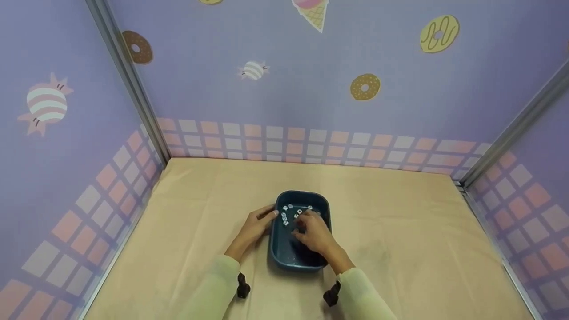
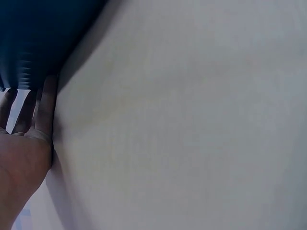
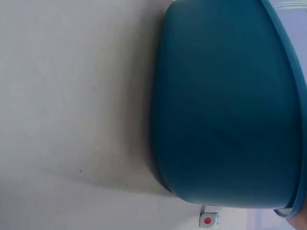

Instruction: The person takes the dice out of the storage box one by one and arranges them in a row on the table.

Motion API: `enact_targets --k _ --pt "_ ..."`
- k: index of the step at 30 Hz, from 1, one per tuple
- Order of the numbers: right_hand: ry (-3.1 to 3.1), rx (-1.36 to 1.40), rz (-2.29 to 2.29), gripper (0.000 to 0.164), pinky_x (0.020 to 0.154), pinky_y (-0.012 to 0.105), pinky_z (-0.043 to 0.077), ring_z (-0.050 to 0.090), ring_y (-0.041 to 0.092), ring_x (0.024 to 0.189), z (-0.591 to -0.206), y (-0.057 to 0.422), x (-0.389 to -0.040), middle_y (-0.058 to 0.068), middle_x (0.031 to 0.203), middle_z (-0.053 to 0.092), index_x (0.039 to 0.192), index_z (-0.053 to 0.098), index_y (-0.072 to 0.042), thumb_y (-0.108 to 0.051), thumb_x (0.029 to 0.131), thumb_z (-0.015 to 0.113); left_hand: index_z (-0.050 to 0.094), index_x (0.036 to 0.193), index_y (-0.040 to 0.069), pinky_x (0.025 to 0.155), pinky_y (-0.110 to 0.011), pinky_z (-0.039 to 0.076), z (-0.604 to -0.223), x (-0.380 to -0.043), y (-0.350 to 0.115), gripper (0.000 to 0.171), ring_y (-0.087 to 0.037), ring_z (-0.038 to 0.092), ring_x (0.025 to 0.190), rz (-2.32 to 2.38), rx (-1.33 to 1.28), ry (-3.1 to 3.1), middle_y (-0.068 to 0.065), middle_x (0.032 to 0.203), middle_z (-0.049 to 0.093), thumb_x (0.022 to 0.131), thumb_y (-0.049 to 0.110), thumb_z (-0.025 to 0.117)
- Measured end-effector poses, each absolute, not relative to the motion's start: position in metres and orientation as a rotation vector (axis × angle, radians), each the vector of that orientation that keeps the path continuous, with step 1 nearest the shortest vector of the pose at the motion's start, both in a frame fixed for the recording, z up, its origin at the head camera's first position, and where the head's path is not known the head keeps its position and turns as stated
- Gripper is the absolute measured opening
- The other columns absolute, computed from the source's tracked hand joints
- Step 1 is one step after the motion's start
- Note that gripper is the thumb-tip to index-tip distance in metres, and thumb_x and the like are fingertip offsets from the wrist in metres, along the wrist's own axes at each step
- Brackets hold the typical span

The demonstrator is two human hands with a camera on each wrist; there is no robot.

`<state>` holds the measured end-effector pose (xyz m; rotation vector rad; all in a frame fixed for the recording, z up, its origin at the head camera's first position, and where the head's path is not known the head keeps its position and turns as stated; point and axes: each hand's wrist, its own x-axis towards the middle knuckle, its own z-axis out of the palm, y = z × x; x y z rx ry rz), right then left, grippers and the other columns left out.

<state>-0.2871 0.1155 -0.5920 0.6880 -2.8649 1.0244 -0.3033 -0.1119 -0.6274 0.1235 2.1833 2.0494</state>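
A dark teal rectangular tub (image 1: 278,249) stands on the cloth, with several small white dice (image 1: 285,218) inside, most toward its far half. My left hand (image 1: 254,226) holds the tub's left side, thumb at the rim and fingers against the outer wall. In the left wrist view, the fingers (image 2: 45,108) of that hand reach along the tub's outside (image 2: 38,43). My right hand (image 1: 314,232) is inside the tub, bent fingers right at some dice, with the thumb apart from them. Part of the tub's right half is hidden under it.
In the right wrist view, a white die (image 3: 208,220) with a red dot shows past the tub's outer wall (image 3: 230,105). A pale cloth (image 1: 400,222) covers the table. Purple patterned walls (image 1: 289,98) enclose its back and both sides.
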Motion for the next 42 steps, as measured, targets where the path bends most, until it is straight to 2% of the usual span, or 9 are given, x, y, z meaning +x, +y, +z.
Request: enact_targets --k 6,13,18,23,28,32,37,42 --pt "-2.912 0.628 0.893 0.024 0.107 0.05 0.052 0.064 0.023 0.1 -0.594 0.119 -0.285 0.005 0.104 0.066 0.11 0.078 -0.003 -0.012 0.089 0.085 0.055 0.154 0.005 0.106 -0.04 0.054 -0.628 -0.303 -0.107 0.056 -0.029 0.062 0.131 2.048 0.138 2.168 -0.018 0.156 0.054 0.108 0.036 0.064" --pt "-2.962 0.646 0.752 0.018 0.091 0.045 0.058 0.063 0.023 0.097 -0.597 0.12 -0.283 0.004 0.102 0.065 0.105 0.078 -0.005 -0.014 0.09 0.084 0.054 0.154 0.006 0.097 -0.035 0.059 -0.628 -0.301 -0.105 0.056 -0.031 0.065 0.126 2.064 0.144 2.133 -0.019 0.151 0.057 0.108 0.034 0.065" --pt "-2.985 0.666 0.666 0.011 0.081 0.042 0.057 0.058 0.02 0.091 -0.598 0.12 -0.281 0.002 0.096 0.063 0.099 0.076 -0.008 -0.013 0.091 0.082 0.055 0.154 0.004 0.099 -0.035 0.058 -0.627 -0.301 -0.105 0.055 -0.031 0.064 0.128 2.045 0.171 2.163 -0.02 0.15 0.058 0.108 0.034 0.064" --pt "-2.992 0.704 0.633 0.009 0.079 0.041 0.055 0.055 0.02 0.087 -0.595 0.119 -0.282 0.001 0.092 0.062 0.096 0.074 -0.009 -0.011 0.09 0.081 0.057 0.152 0.004 0.1 -0.036 0.057 -0.626 -0.302 -0.105 0.054 -0.028 0.064 0.127 2.044 0.159 2.177 -0.019 0.148 0.06 0.107 0.033 0.067" --pt "-2.889 0.749 0.815 0.011 0.085 0.04 0.055 0.058 0.019 0.092 -0.59 0.12 -0.287 0.0 0.097 0.064 0.099 0.073 -0.009 -0.012 0.091 0.08 0.058 0.15 0.004 0.099 -0.034 0.057 -0.626 -0.305 -0.106 0.055 -0.025 0.065 0.125 2.063 0.137 2.156 -0.018 0.147 0.061 0.106 0.033 0.069" --pt "-2.725 0.794 1.011 0.015 0.089 0.037 0.059 0.065 0.017 0.098 -0.581 0.128 -0.285 0.0 0.103 0.063 0.104 0.072 -0.008 -0.009 0.092 0.081 0.056 0.151 0.001 0.098 -0.036 0.058 -0.626 -0.306 -0.108 0.056 -0.028 0.065 0.126 2.073 0.133 2.136 -0.021 0.149 0.059 0.106 0.032 0.068" --pt "-2.569 0.815 1.151 0.017 0.079 0.034 0.06 0.066 0.014 0.09 -0.568 0.154 -0.276 -0.002 0.1 0.064 0.103 0.068 -0.009 -0.004 0.092 0.081 0.057 0.151 0.001 0.104 -0.043 0.055 -0.627 -0.306 -0.11 0.057 -0.033 0.062 0.132 2.071 0.096 2.158 -0.02 0.151 0.058 0.105 0.032 0.07" --pt "-2.48 0.748 1.258 0.015 0.072 0.045 0.061 0.067 0.017 0.083 -0.566 0.19 -0.272 0.0 0.093 0.069 0.101 0.07 -0.006 0.001 0.091 0.08 0.057 0.15 0.001 0.112 -0.048 0.049 -0.626 -0.303 -0.114 0.057 -0.036 0.057 0.137 2.05 0.094 2.202 -0.02 0.152 0.057 0.105 0.033 0.07"
